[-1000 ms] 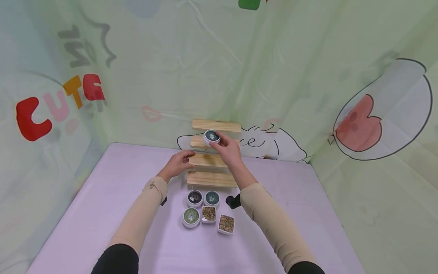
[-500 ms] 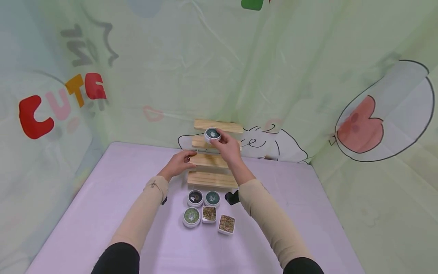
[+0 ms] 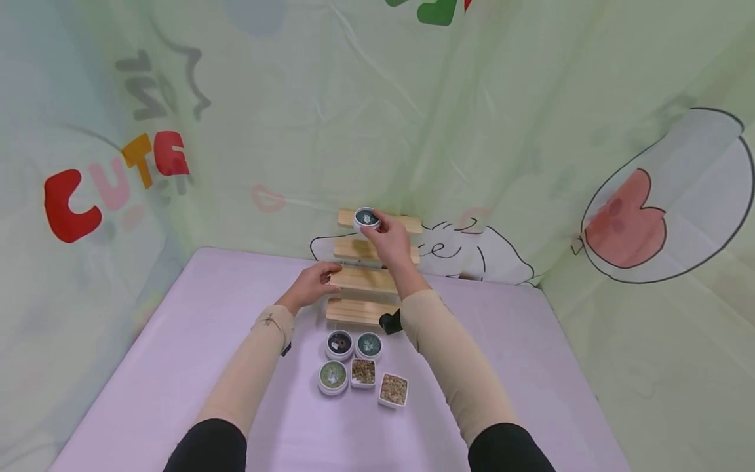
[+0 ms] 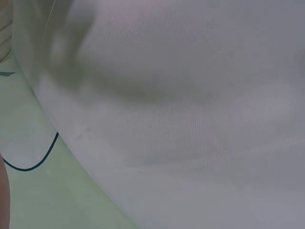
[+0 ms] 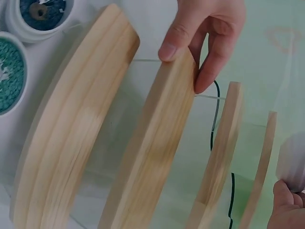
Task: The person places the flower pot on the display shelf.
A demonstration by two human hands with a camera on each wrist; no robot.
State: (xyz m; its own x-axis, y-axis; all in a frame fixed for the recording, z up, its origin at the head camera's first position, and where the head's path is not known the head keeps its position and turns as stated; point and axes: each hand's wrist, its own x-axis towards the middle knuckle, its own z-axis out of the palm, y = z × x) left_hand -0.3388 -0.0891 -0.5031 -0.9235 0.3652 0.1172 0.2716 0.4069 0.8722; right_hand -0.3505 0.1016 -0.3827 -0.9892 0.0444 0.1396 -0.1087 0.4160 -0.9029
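Observation:
My right hand (image 3: 394, 244) pinches a round white jar (image 3: 366, 218) with dark teal contents, in front of the top board (image 3: 407, 224) of a tiered wooden shelf. At the right edge of the right wrist view, that jar shows only in part. My left hand (image 3: 309, 285) grips the left end of the second-lowest board (image 3: 362, 280); in the right wrist view its thumb and fingers pinch the board (image 5: 152, 138). Clear supports link the boards. Mostly pale cloth (image 4: 190, 119) fills the left wrist view.
Before the shelf on the lilac tabletop (image 3: 472, 367) stand round jars with dark (image 3: 339, 343), teal (image 3: 369, 344) and green (image 3: 333, 375) contents. Two square white pots (image 3: 363, 372) of brownish granules sit beside them. A printed curtain (image 3: 295, 131) hangs close behind the shelf.
My right hand has raised the jar from before the second-highest board to the top board's level. My left hand keeps its grip on the board. The head view has shifted slightly.

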